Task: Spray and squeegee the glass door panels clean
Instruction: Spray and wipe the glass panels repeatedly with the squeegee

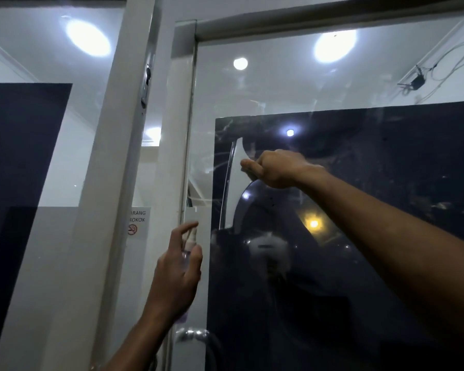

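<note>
A: What could go wrong at this stage?

B: The squeegee [232, 180] stands on edge against the glass door panel [332, 84], its blade running top to bottom. If the right hand [276, 168] lets the edge lift off the glass, streaks would likely stay; smears show above it. A fresh mist patch [268, 250] sits lower, well apart from the blade, and may run or dry before it is wiped.

A: How do the tools lie against the fingers?

B: The right fingers are curled round the squeegee's handle, the blade just left of the knuckles. The left hand [178, 269] wraps a small clear spray bottle [189, 246], index finger [190, 227] raised over the nozzle, beside the door frame [177, 145].
</note>
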### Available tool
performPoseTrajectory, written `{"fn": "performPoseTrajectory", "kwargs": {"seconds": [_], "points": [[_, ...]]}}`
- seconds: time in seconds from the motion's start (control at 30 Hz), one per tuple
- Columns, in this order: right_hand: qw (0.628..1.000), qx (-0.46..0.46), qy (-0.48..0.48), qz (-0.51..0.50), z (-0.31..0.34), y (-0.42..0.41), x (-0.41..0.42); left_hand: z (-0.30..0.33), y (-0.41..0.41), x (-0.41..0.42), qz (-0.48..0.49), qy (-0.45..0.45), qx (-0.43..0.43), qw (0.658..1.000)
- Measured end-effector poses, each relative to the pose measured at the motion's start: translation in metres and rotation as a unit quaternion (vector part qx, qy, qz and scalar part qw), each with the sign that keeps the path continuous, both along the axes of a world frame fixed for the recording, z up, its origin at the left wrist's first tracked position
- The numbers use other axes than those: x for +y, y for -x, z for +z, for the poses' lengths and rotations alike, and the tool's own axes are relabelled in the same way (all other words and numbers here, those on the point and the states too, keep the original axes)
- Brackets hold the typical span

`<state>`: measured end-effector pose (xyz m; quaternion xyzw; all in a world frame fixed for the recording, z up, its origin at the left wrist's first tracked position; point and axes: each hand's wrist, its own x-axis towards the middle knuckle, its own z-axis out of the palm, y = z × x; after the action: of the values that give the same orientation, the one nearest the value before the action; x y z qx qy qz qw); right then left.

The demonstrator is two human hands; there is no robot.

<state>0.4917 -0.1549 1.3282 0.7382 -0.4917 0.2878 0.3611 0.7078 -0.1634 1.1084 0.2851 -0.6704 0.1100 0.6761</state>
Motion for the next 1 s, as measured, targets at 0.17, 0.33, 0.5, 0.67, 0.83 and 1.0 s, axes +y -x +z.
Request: {"fn": "performPoseTrajectory", "kwargs": {"seconds": [0.17, 0.33, 0.5, 0.67, 0.83, 1.0], "points": [[0.999, -0.020, -0.024, 0.020, -0.012, 0.002, 0.008, -0.056, 0.007, 0.002, 0.021, -0.033, 0.031, 0.999], [0.998, -0.026, -0.055, 0.031, -0.024, 0.004, 0.015, -0.065, 0.006, 0.001, 0.040, -0.057, 0.006, 0.998], [0.998, -0.029, -0.060, 0.009, -0.028, 0.008, 0.019, -0.071, 0.004, 0.000, 0.008, -0.106, -0.033, 0.994], [0.997, -0.035, -0.071, 0.017, -0.027, 0.007, 0.024, -0.071, 0.004, 0.001, -0.022, -0.160, -0.034, 0.986], [0.995, -0.054, -0.085, 0.024, -0.028, 0.007, 0.022, -0.072, 0.005, 0.002, -0.026, -0.200, -0.047, 0.978], [0.995, -0.058, -0.083, 0.019, -0.025, 0.009, 0.027, -0.072, 0.006, 0.009, -0.020, -0.222, -0.073, 0.972]]}}
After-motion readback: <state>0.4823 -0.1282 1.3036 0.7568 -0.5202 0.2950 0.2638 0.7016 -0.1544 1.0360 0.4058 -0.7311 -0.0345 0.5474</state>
